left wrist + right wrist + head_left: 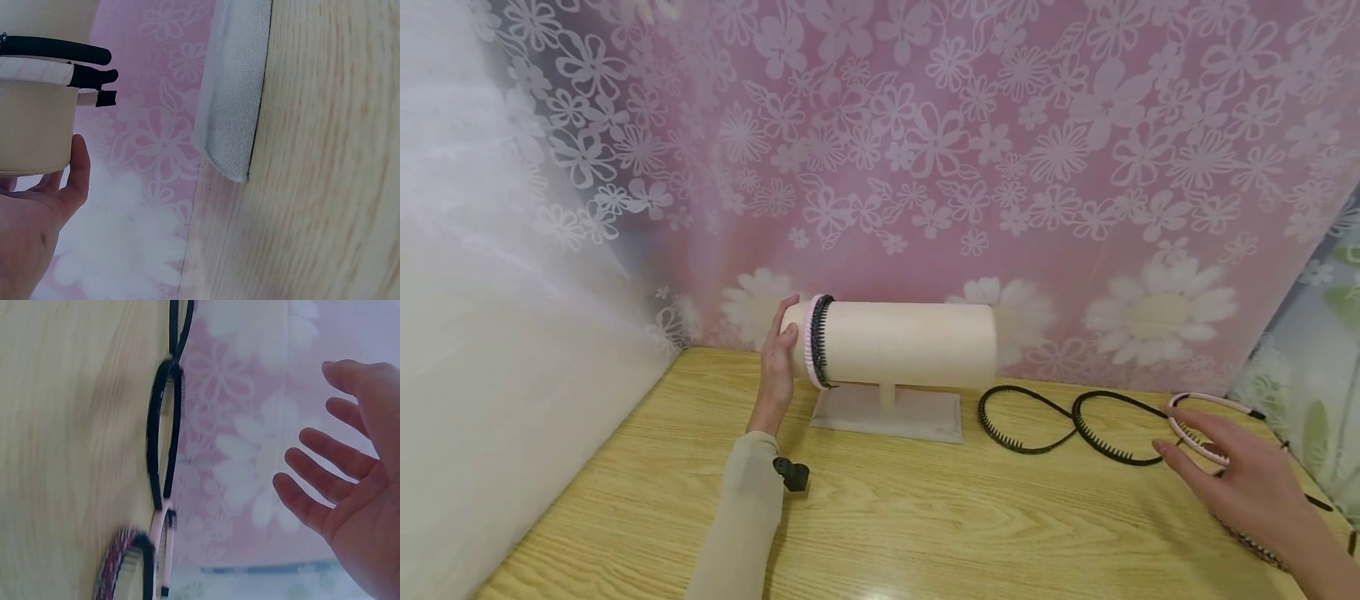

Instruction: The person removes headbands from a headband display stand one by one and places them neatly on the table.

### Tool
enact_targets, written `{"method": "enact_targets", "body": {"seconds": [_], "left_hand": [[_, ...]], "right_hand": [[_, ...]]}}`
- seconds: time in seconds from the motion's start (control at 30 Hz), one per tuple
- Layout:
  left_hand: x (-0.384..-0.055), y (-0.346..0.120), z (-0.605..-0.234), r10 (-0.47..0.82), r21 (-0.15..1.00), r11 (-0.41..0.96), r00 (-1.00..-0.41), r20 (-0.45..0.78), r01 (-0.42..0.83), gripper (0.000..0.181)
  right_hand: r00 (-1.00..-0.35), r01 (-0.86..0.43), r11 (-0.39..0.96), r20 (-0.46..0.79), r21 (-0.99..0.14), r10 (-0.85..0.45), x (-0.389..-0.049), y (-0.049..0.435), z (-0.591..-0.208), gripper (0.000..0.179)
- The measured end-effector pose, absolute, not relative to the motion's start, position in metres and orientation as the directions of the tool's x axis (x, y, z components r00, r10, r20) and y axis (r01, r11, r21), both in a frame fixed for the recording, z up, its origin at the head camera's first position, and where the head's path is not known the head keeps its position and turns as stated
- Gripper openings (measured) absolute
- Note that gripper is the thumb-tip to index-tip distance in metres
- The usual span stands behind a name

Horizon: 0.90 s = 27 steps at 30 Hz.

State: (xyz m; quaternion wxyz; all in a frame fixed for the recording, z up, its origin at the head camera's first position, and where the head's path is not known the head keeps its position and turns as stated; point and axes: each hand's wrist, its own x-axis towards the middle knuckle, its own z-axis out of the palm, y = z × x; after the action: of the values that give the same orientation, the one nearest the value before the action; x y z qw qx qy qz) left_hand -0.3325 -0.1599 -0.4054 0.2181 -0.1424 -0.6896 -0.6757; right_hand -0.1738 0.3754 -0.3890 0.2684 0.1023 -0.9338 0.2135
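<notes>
My left hand (775,371) grips the left end of a cream padded cylinder (910,342), part of a headband display stand. Beside that hand, a pale pink headband (809,350) and a black toothed headband (822,337) sit around the cylinder. In the left wrist view, black tips show on the pale bands. Over at the right, my right hand (1251,471) hovers above a pale pink headband (1180,429) on the table, fingers apart and holding nothing. In the right wrist view, a dark reddish patterned headband (115,562) lies near the pink one, partly cut off.
Two black toothed headbands (1097,446) lie in a row between the stand's flat base (917,425) and the pink one. The wood-grain table (925,517) meets a pink flowered curtain (895,250) behind and a white surface (512,333) at left.
</notes>
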Motion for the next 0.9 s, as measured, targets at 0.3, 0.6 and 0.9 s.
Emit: {"method": "enact_targets", "body": {"seconds": [0.3,0.6,0.9], "left_hand": [[-0.33,-0.159,-0.402,-0.1,0.875,0.048,-0.869,0.484,0.481,0.049],[-0.331,-0.159,-0.403,-0.1,0.872,0.042,-0.867,0.489,0.487,0.049],[-0.331,-0.159,-0.403,-0.093,0.877,0.032,-0.872,0.48,0.479,0.049]], "right_hand": [[-0.752,-0.452,0.831,0.64,-0.325,-0.158,-0.189,0.338,-0.382,0.058],[-0.715,-0.49,0.823,0.673,-0.287,-0.19,-0.198,0.309,-0.374,0.062],[-0.669,-0.555,0.779,0.713,-0.29,-0.211,-0.207,0.29,-0.368,0.072]]}}
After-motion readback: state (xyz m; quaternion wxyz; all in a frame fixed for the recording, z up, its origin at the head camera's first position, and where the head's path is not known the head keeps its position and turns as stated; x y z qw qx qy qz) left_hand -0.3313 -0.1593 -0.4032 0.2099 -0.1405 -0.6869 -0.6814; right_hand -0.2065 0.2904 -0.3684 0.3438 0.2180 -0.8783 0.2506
